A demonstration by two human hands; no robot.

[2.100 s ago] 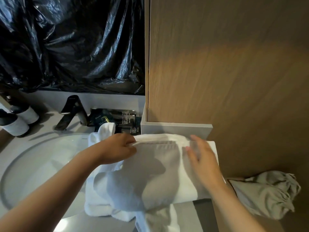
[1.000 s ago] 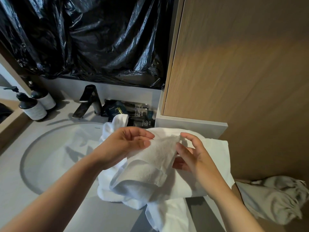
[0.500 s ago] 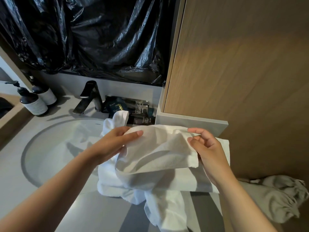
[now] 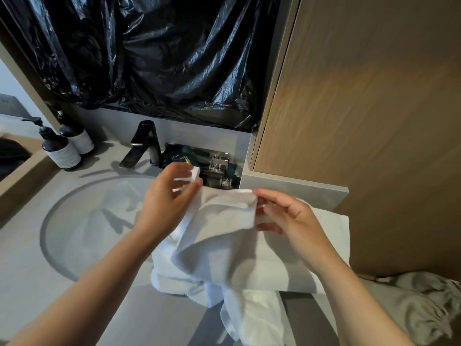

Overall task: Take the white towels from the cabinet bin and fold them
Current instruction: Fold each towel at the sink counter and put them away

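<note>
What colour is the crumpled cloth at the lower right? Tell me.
Pale grey-beige, duller than the white towels; the crumpled cloth shows in the head view.

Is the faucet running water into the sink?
No: the black faucet shows no stream, and the sink basin beneath looks dry.

White towels (image 4: 232,248) lie rumpled, top edge lifted.

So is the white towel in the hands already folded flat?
No: white terry towel hangs bunched between left hand and right hand.
</note>
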